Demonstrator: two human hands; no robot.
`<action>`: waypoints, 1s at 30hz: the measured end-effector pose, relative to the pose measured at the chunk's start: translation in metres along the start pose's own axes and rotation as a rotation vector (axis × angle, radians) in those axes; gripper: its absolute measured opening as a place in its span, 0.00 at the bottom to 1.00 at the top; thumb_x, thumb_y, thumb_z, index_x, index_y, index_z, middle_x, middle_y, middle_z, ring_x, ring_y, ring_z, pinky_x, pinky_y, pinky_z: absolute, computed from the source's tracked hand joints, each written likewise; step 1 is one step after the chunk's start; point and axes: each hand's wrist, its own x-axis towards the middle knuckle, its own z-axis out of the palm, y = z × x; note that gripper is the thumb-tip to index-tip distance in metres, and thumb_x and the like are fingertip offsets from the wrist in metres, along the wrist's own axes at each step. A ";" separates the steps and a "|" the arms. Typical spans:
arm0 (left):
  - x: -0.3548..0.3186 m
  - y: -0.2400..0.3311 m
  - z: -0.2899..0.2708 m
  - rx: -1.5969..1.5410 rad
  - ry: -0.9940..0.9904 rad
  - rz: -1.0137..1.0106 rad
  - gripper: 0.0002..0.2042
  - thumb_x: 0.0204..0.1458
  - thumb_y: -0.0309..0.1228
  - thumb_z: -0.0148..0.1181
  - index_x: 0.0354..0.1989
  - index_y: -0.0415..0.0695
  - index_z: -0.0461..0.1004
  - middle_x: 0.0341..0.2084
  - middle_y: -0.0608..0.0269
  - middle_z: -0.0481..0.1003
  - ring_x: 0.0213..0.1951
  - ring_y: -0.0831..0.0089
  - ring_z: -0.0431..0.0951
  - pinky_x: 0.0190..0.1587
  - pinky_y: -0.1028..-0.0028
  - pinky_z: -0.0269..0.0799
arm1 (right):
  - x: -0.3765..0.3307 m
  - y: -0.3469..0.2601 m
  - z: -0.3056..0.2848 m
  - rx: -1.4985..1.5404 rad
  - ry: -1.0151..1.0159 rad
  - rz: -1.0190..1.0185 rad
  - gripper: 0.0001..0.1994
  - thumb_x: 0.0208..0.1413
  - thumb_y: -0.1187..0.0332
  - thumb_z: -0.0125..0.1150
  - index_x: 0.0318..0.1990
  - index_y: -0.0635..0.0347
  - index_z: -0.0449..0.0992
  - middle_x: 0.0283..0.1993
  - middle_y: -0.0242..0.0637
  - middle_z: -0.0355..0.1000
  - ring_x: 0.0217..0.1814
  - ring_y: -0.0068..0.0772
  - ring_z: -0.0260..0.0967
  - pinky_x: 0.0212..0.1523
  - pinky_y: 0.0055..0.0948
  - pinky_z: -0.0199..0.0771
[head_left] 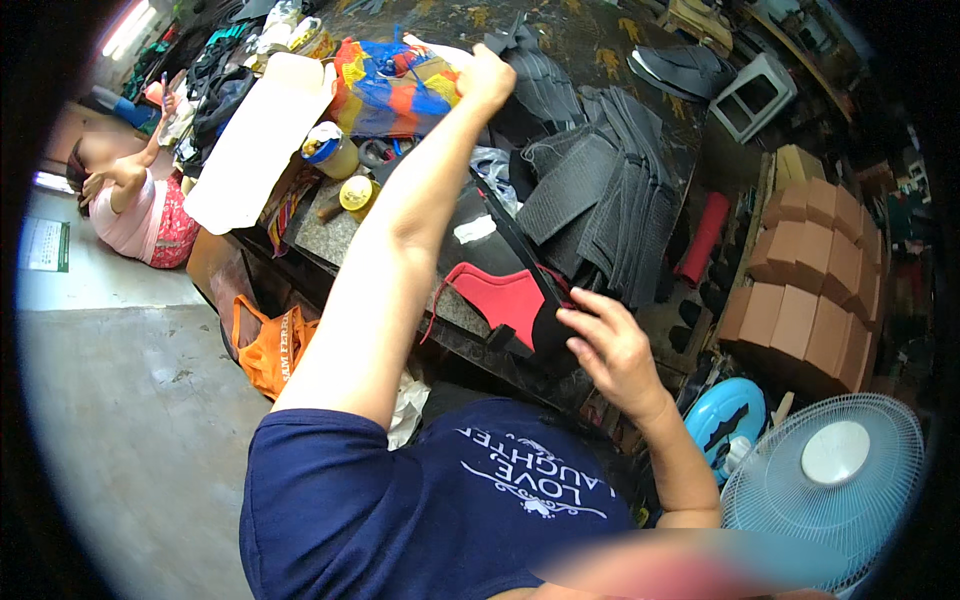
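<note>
My left hand (487, 80) reaches far across the table with its fingers curled, at the edge of a blue, yellow and orange mesh bag (385, 90) and beside a white strip (437, 48). Whatever its fingers hold is hidden. Nearer to me, my right hand (618, 358) has its fingers spread, with the tips by the black part of a red-and-black cut piece (500, 295). Red cord trails from that piece, which lies at the table's near edge. Beyond it are stacks of dark grey textured sheets (625, 190).
A large white sheet (262, 140) and two yellowish jars, one a lidded jar (330, 150), stand left of my arm. Brown boxes (810, 250), a red roll (703, 238) and a white fan (835, 455) are at right. Another person (140, 205) sits at far left.
</note>
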 end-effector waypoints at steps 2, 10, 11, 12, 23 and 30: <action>-0.003 -0.002 -0.022 0.042 0.176 0.261 0.16 0.52 0.33 0.50 0.44 0.35 0.74 0.38 0.37 0.75 0.48 0.41 0.73 0.65 0.52 0.54 | -0.001 0.007 -0.008 0.055 0.035 0.037 0.14 0.53 0.74 0.60 0.49 0.62 0.77 0.57 0.49 0.69 0.57 0.49 0.69 0.58 0.39 0.68; -0.126 0.078 -0.094 -0.248 0.221 0.946 0.14 0.62 0.34 0.49 0.40 0.36 0.76 0.38 0.48 0.79 0.41 0.56 0.79 0.44 0.66 0.72 | 0.040 0.042 -0.042 0.614 0.630 0.256 0.23 0.62 0.65 0.56 0.62 0.64 0.65 0.60 0.41 0.67 0.63 0.32 0.63 0.63 0.33 0.61; -0.151 0.098 -0.085 -0.665 0.161 0.929 0.10 0.56 0.35 0.57 0.36 0.41 0.79 0.31 0.50 0.77 0.36 0.53 0.77 0.42 0.61 0.73 | 0.043 0.046 -0.048 0.772 0.657 0.281 0.27 0.63 0.63 0.55 0.67 0.64 0.59 0.63 0.42 0.65 0.64 0.31 0.61 0.65 0.32 0.60; -0.184 0.108 -0.076 -0.776 -0.016 0.865 0.11 0.55 0.37 0.61 0.35 0.41 0.79 0.29 0.54 0.75 0.33 0.58 0.75 0.39 0.65 0.72 | 0.045 0.051 -0.052 0.833 0.668 0.285 0.28 0.65 0.56 0.53 0.65 0.67 0.60 0.63 0.44 0.64 0.65 0.32 0.60 0.64 0.34 0.61; -0.308 0.137 0.006 -1.222 -0.863 -0.055 0.14 0.58 0.33 0.57 0.38 0.30 0.78 0.26 0.54 0.79 0.29 0.76 0.78 0.33 0.73 0.73 | -0.031 0.119 -0.058 0.959 1.001 0.593 0.15 0.61 0.57 0.59 0.42 0.62 0.76 0.38 0.32 0.75 0.38 0.24 0.71 0.44 0.28 0.72; -0.315 0.141 0.035 -1.345 -1.255 -0.261 0.15 0.61 0.37 0.54 0.39 0.33 0.75 0.29 0.59 0.78 0.28 0.76 0.77 0.34 0.75 0.75 | -0.070 0.140 -0.072 1.088 0.954 0.631 0.19 0.58 0.54 0.62 0.45 0.62 0.77 0.42 0.34 0.77 0.44 0.28 0.73 0.47 0.30 0.74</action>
